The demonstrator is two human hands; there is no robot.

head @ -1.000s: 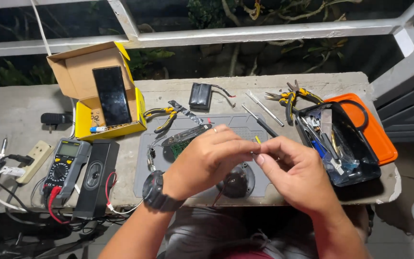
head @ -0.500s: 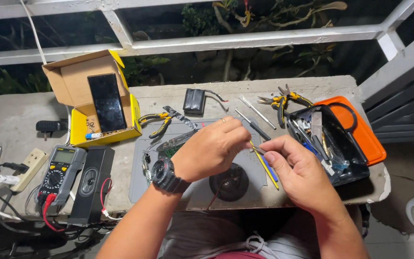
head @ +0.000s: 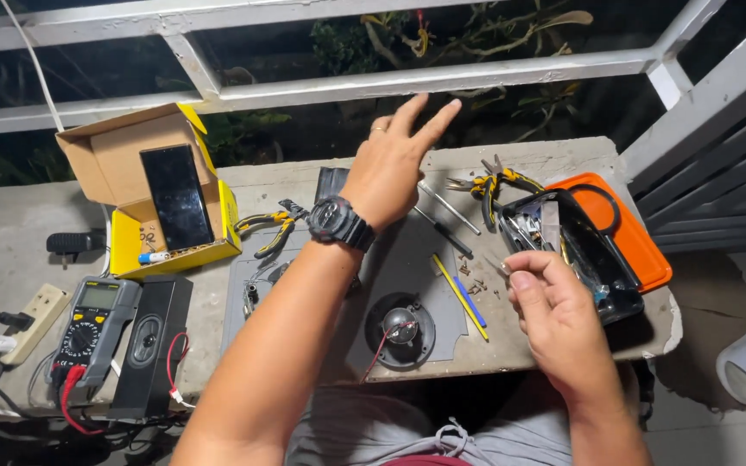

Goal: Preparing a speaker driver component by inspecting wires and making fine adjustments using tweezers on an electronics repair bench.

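1. Hands first: I see my left hand (head: 395, 168) raised above the desk (head: 10, 233), fingers spread and pointing away, its grip wide open and holding nothing; a black watch (head: 338, 223) sits on the wrist.
2. I see my right hand (head: 554, 315) near the desk's front edge, thumb and forefinger pinched together; the grip is nearly closed, but I cannot tell whether anything small is in it.
3. Just beside that hand, loose screws (head: 475, 285) lie on the grey mat (head: 407, 267), next to a yellow and blue tool (head: 459, 295).
4. Nearer me, a round speaker (head: 401, 332) with a red wire rests on the mat.
5. A black tool case (head: 576, 250) lies open just right of the screws, on an orange lid (head: 628, 233).
6. At far left lie a multimeter (head: 92, 324) and a yellow box (head: 153, 194).
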